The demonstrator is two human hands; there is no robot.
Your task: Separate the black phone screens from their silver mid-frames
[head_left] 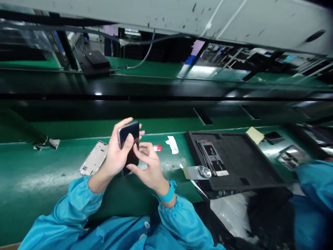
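In the head view, the step in hand looks like close handling of a dark phone (131,156), held up tilted over the table (59,166) in front of the person. The left hand (118,151) is clamped around it, thumb across the face. The right hand (149,163) is bent at its lower part, thumb and fingertips against it; whether they grip or only touch, one cannot tell. The next move would seem to call for a steady left hold and light right fingertips.

On the green table, a pale phone frame (93,158) lies beside the left wrist. Beyond the right hand are a small red thing (157,148) and a torn white paper (172,144). Further right, a black foam tray (247,163) carries flat parts (213,156) at its left side, with a round metal thing (205,172) by its near left edge. A co-worker's blue sleeve (316,184) shows at far right. Behind the table, dark slabs (203,116) lie along a line; a black box (96,59) stands on the far side.
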